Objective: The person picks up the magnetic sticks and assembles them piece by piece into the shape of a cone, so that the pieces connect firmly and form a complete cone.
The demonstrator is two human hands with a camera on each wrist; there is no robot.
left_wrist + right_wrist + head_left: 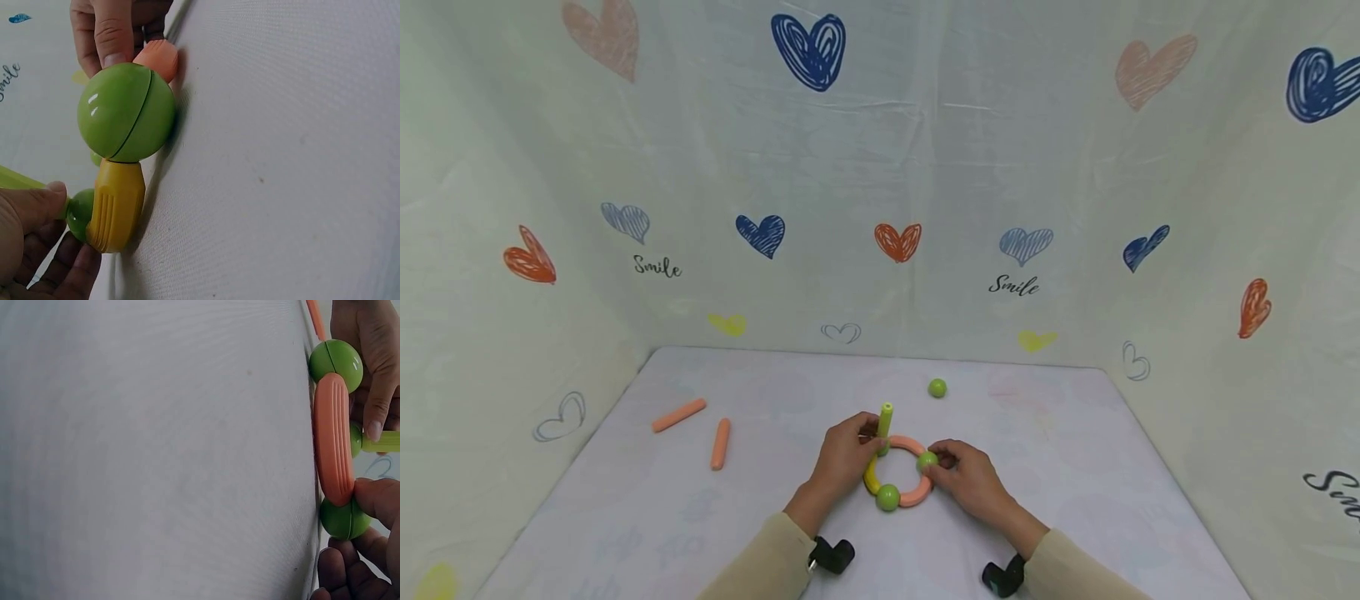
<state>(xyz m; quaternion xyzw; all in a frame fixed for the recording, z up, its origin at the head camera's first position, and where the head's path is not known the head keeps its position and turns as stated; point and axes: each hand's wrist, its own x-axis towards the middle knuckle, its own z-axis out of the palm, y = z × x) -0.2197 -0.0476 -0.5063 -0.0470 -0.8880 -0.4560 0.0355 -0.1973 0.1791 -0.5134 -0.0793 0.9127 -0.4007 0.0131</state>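
Currently, I am pinching the left ball [80, 215] of the ring [916, 497] with my left hand [842, 457], right where the lime rod [885, 421] is standing up from it, while my right hand [968, 479] is pinching the right ball [927, 460] on the ring's opposite side. The ring is lying on the table [1037, 408] between both hands. As I judge it, I am fitting or steadying the rod, so pressing straight along its length while bracing the ring is seeming wisest; leaning sideways is risking a loosened joint. The near ball [125, 112] is gleaming like smooth plastic and showing a seam; the yellow curve [117, 212] and the orange curves [332, 437] are displaying lengthwise grooves. Beyond the ring, a loose ball [937, 387] is sitting; two straight orange rods [720, 444] are lying well to its left.
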